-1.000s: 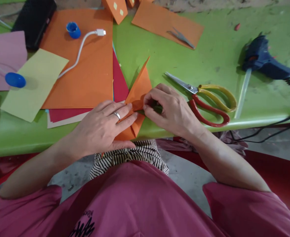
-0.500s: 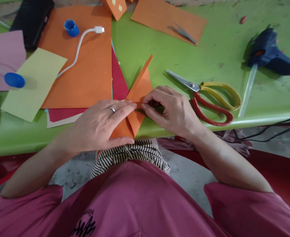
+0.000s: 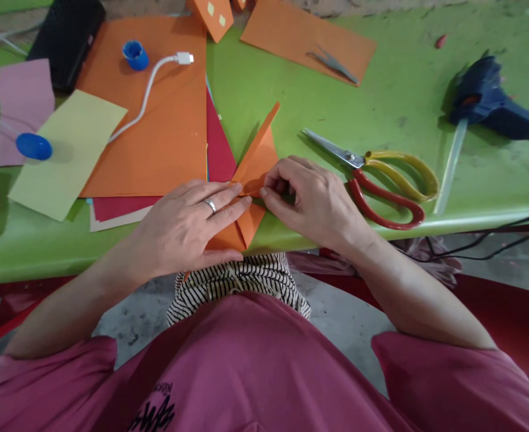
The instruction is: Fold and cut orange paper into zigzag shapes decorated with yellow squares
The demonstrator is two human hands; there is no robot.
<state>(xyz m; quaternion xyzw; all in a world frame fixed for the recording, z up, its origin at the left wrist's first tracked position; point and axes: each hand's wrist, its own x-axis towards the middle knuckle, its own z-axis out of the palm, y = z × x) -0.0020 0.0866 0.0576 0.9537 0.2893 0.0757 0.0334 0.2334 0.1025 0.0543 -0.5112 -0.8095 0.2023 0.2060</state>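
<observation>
The folded orange paper (image 3: 259, 159) lies at the glossy green table's (image 3: 399, 90) near edge, its right side pinched by the right hand (image 3: 314, 201). The left hand (image 3: 185, 225) presses flat, fingertips newly parted. Grey floor (image 3: 345, 306) shows below.

The only writing I can find is on my pink shirt (image 3: 246, 360), toward the lower left of the view. A short line of small dark capitals (image 3: 163, 388) may begin with "INT", but it is too small and blurred to read whole. Just below it in the view, on the same cloth, is a big black scrawl (image 3: 156, 414) in thick, brush-like strokes, whose letters I can't read.
</observation>
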